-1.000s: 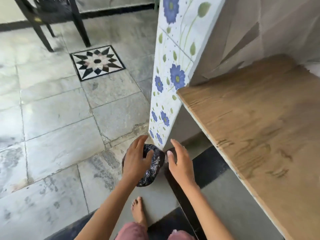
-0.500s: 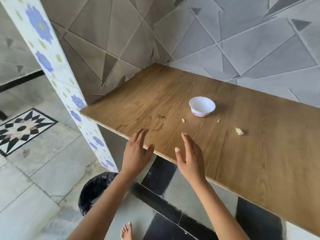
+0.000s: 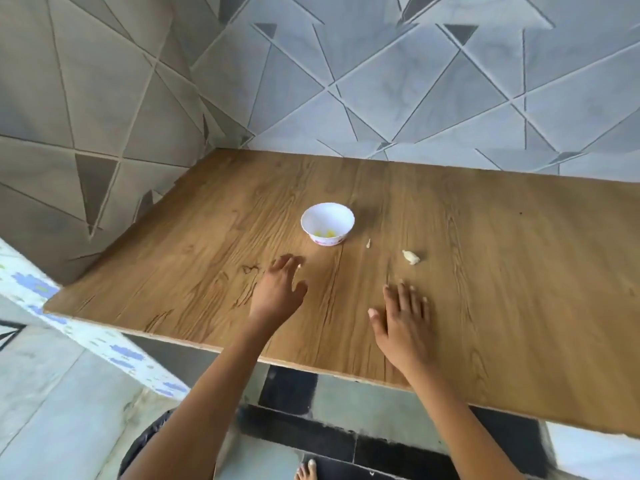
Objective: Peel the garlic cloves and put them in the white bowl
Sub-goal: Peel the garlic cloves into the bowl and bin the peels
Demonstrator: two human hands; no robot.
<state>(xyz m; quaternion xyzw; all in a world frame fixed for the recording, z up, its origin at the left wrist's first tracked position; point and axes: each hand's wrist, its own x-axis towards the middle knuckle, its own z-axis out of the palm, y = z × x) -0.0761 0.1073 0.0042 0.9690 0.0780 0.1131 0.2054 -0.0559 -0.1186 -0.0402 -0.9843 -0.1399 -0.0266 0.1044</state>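
Both hands are out over the wooden bench (image 3: 502,278), holding nothing. The left hand (image 3: 280,294) has loosely spread fingers just short of the white bowl (image 3: 325,240). The right hand (image 3: 403,322) is flat, its fingers straight and fanned. 1 garlic clove (image 3: 411,257) lies right of the bowl, just beyond the right fingertips, and a pale scrap (image 3: 368,243) lies between them. Yellowish pieces show inside the bowl. The step looks like picking up that clove. It is small, so the right thumb and forefinger should pinch it across its middle, leaving the tip free for the left to strip any skin.
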